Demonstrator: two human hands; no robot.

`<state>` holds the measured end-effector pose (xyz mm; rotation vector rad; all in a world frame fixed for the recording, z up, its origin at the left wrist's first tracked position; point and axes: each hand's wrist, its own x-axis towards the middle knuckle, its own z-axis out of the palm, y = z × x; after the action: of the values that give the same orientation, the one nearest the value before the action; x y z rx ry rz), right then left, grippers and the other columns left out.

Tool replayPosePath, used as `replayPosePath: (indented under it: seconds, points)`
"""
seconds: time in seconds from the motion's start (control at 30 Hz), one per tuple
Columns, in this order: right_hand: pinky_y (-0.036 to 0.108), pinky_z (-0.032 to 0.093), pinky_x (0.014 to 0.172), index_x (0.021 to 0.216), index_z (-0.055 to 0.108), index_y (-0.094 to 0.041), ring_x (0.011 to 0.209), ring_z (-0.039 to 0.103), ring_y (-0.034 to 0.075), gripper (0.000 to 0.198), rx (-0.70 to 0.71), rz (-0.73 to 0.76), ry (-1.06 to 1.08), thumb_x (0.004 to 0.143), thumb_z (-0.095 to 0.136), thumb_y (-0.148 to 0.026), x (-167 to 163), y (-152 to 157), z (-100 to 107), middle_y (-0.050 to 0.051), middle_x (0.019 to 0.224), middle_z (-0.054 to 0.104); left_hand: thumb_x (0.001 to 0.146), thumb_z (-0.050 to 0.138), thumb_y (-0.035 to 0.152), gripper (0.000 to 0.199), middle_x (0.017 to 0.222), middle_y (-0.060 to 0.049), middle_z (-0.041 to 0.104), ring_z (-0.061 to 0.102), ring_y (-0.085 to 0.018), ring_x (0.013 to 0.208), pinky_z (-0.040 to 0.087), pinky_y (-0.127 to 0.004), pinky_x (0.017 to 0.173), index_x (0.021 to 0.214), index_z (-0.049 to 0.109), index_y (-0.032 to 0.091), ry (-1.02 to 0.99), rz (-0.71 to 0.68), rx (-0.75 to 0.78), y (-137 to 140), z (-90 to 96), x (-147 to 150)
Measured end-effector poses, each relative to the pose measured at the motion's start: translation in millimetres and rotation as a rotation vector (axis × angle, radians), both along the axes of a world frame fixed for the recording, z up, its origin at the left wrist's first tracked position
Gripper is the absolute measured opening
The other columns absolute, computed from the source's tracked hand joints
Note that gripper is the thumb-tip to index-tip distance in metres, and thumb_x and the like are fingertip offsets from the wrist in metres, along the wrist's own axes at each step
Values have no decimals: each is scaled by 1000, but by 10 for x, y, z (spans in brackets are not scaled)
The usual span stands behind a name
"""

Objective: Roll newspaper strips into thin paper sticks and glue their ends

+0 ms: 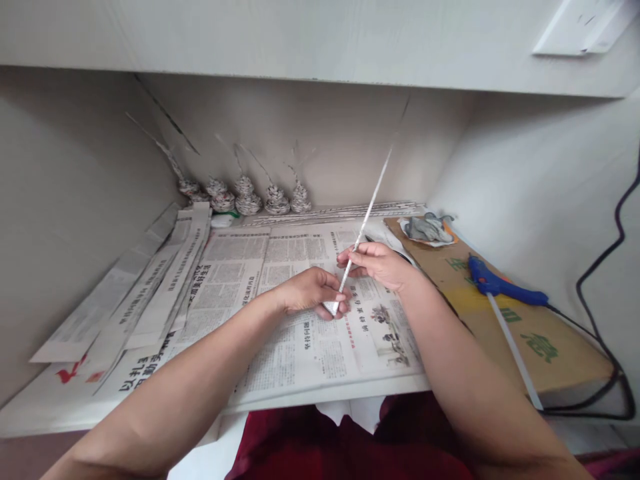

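Note:
A thin rolled newspaper tube point(373, 200) slants up and to the right from my hands, its far tip blurred. My left hand point(317, 292) pinches its lower end, where a small flap of paper shows. A little higher up, my right hand point(375, 263) has its fingers closed round the same tube. Both hands are above the newspaper sheets point(285, 333) spread over the worktop. A dark slim object point(400, 255) lies partly hidden behind my right hand.
Several woven paper gourds point(247, 195) stand along the back, beside a bundle of paper tubes point(340, 213). Newspaper strips point(165, 287) are stacked at left. On cardboard point(565, 360) at right sit a blue glue gun point(505, 285) with trailing cord and a grey cloth point(427, 230). A shelf point(300, 47) overhangs.

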<state>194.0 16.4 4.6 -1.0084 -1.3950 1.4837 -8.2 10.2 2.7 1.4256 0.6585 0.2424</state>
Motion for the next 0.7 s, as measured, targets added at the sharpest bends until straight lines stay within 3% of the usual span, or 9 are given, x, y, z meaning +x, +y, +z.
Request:
replayPosePath:
  seconds: [0.13,0.3,0.47,0.6,0.7]
  points:
    - [25,50,62,76,67,-16,80,63,16,25,-31,-160,-21,70,73,-39,-6,18,-10,6,84,67,72,68,33,29,85,-10,67,63,-17,76,52,-30,63,92,66,12,7,8,-11,13,-10,-16]
    - [28,51,71,90,69,-18,93,61,19,28,3,-5,-7,74,69,-40,-4,10,-7,8,99,67,71,68,33,29,83,-9,67,63,-16,73,53,-30,62,91,67,12,11,6,-8,25,6,-28]
    - [26,51,64,78,67,-16,80,63,16,27,-20,-155,-19,71,71,-42,-10,20,-18,6,85,68,70,70,32,28,84,-9,67,64,-17,73,53,-29,60,90,67,13,7,25,-13,36,7,-30]
    - [28,51,70,90,68,-18,92,62,18,28,2,-22,5,75,68,-41,-7,7,-6,8,99,67,70,70,32,28,82,-9,67,63,-16,71,53,-29,60,90,67,12,12,26,0,36,11,-37]
    - [25,51,66,81,67,-16,82,63,16,25,14,-101,-14,70,73,-38,-20,26,-25,6,88,67,70,70,32,28,82,-10,67,63,-17,72,53,-28,59,90,67,12,18,36,0,28,25,-34]
